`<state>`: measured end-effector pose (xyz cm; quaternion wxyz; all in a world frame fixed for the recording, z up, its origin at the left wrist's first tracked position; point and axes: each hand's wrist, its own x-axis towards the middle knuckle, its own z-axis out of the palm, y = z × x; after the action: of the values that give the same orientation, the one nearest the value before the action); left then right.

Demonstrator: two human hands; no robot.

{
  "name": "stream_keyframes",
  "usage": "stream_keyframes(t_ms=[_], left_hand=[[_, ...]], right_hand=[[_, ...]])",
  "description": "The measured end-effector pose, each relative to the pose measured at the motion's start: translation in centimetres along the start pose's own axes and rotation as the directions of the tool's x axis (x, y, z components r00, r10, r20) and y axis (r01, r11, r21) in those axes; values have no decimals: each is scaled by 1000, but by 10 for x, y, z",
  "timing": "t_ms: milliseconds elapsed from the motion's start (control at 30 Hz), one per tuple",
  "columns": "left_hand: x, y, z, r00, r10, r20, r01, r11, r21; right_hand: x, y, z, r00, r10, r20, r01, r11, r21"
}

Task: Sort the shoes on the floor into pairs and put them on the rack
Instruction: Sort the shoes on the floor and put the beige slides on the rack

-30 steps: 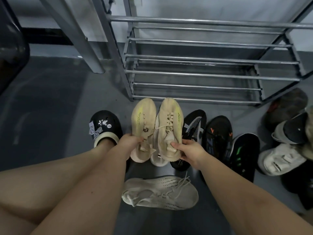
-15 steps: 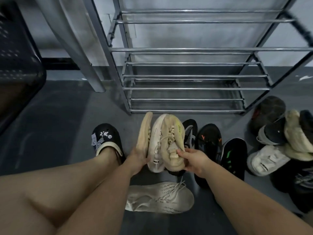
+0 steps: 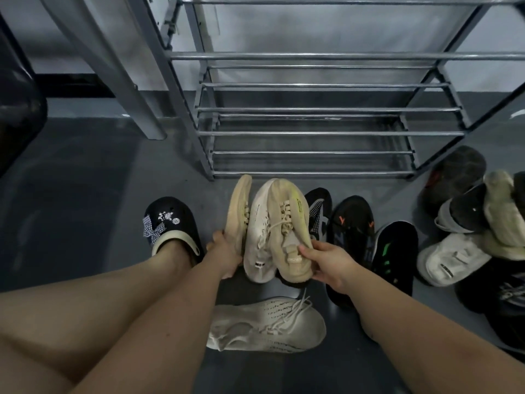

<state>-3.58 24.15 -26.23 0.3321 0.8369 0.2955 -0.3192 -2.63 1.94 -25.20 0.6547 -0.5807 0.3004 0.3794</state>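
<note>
Left hand is gripping a tan knit sneaker on edge; right hand is closing its fingers around the matching tan sneaker, both just before the empty steel-bar shoe rack. Advisably, align the soles together, then seat the toes across two bars.

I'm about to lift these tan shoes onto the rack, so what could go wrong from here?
The right hand pinches its tan shoe near the heel only, so it may slip. A white shoe between the tan pair could get dragged along. Loose laces of the shoe below might snag.
</note>
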Motion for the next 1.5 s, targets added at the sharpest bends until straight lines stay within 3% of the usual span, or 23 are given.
stream_keyframes(t_ms=[167, 267, 367, 500, 667, 900, 1233, 1367, 1500], left_hand=[[1, 2, -16, 995, -52, -85, 28, 966, -257], [-7, 5, -32, 995, -92, -46, 66, 915, -399], [-30, 10, -43, 988, -114, 102, 153, 769, -621], [-72, 30, -46, 964, 96, 246, 155, 551, -820], [-117, 67, -44, 929, 260, 265, 100, 512, -853], [-156, 114, -39, 889, 364, 278, 62, 506, -860], [-210, 197, -59, 780, 527, 336, -18, 556, -831], [-224, 209, -72, 715, 591, 374, -28, 558, -829], [-237, 214, -80, 692, 621, 368, -57, 556, -830]], right_hand=[[-5, -6, 1, 999, -29, -26, 30, 999, 16], [-15, -13, 2, 999, -50, -15, 51, 997, 57], [-31, -18, 3, 997, -75, -8, 76, 990, 120], [-63, -25, 4, 994, -106, -13, 107, 978, 179], [-101, -34, -13, 987, -149, -65, 162, 928, 336], [-170, -54, -51, 959, -256, -122, 283, 883, 374], [-251, -109, -96, 863, -435, -255, 492, 838, 235], [-267, -126, -97, 846, -437, -305, 516, 816, 261], [-270, -133, -89, 832, -424, -357, 537, 778, 327]])
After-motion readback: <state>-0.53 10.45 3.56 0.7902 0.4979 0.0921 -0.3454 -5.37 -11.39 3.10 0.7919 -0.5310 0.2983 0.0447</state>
